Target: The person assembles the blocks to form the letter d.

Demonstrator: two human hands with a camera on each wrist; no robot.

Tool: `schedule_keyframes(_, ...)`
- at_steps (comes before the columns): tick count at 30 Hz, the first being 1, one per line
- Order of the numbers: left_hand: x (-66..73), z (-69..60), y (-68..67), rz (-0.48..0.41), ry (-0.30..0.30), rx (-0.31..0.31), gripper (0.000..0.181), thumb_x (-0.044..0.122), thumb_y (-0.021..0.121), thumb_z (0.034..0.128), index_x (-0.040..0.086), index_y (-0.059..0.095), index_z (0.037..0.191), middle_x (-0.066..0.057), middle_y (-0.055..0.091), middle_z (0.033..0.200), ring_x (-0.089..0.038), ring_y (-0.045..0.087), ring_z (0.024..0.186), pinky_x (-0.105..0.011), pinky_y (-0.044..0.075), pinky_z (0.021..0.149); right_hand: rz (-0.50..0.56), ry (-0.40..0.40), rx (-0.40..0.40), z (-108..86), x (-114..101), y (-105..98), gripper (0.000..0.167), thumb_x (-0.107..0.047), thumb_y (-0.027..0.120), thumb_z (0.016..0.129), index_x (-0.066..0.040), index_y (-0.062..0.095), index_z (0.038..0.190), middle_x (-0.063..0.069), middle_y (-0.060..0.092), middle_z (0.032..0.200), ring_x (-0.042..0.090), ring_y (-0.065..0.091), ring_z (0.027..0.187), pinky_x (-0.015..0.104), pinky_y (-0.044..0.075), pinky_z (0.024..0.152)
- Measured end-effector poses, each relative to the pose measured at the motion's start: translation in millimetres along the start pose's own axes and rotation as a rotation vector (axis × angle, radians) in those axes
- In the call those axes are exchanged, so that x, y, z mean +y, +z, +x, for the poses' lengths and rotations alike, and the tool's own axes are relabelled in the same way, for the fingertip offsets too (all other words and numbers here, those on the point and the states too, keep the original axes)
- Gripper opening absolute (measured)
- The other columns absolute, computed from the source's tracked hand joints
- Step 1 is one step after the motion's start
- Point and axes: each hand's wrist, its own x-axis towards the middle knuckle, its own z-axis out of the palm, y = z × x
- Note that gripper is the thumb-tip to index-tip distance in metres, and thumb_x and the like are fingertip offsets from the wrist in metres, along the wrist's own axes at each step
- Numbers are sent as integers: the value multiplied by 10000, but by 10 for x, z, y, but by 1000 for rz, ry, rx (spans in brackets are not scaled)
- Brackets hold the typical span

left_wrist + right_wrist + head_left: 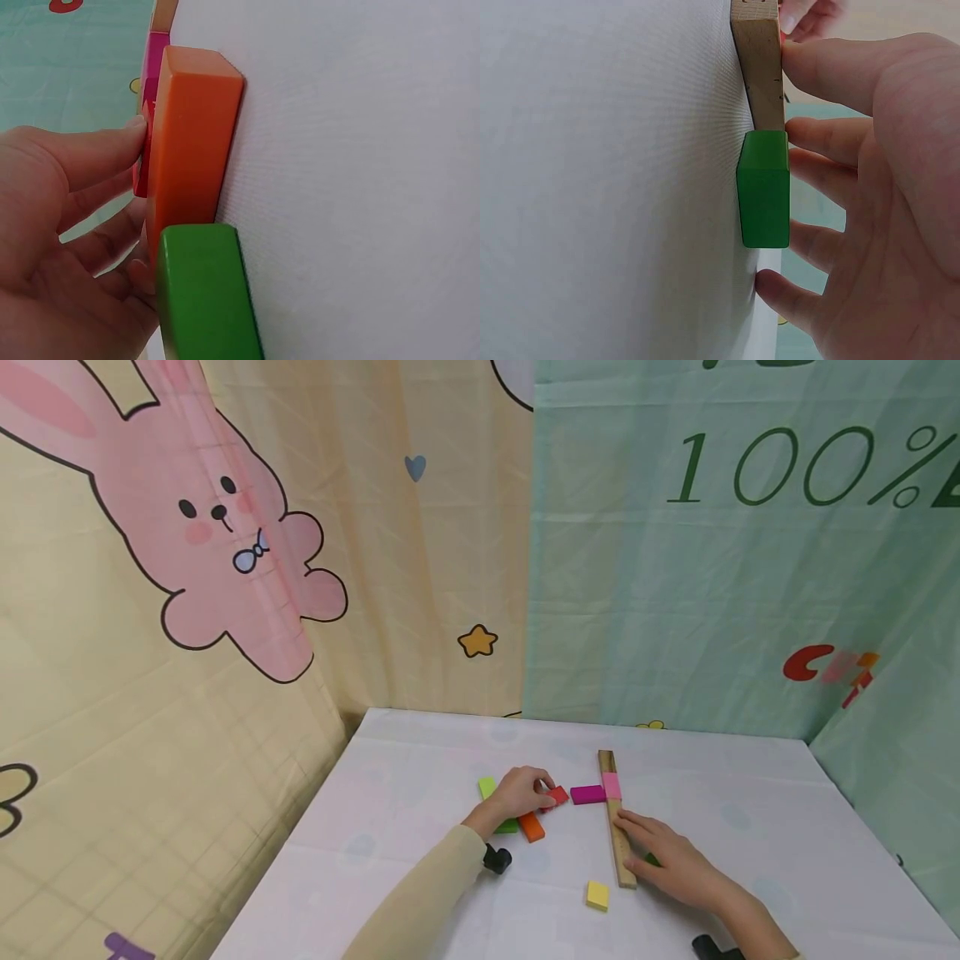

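My left hand (521,793) pinches a small red block (557,797) between thumb and fingers, close to the table. Beside it lie an orange block (196,135), a dark green block (206,292) and a lime green block (487,787). My right hand (675,856) rests with extended fingers along a long wooden strip (621,852), its thumb touching the near part. Under that palm is another green block (765,191), mostly hidden in the head view. A pink block (611,786) sits at the strip's upper part, and a magenta block (587,795) points toward it from the left.
A yellow block (597,896) lies on the white table (420,893), left of the strip's near end. Black wrist mounts (497,859) sit at both wrists. Printed curtains (420,552) hang behind the table and along its sides.
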Motion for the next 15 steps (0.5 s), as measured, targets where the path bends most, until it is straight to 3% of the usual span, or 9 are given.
schedule_keyframes(15,19,-24,7,5,5,-10,194,282,773,905,202,771,1082,48,593,792,-124,531,711,-233,424,617,3,-9,5,-20,-41,-30,707,-516,647,943,-160,459,1524,67,388,1572,382,354,1416,675,352,1036)
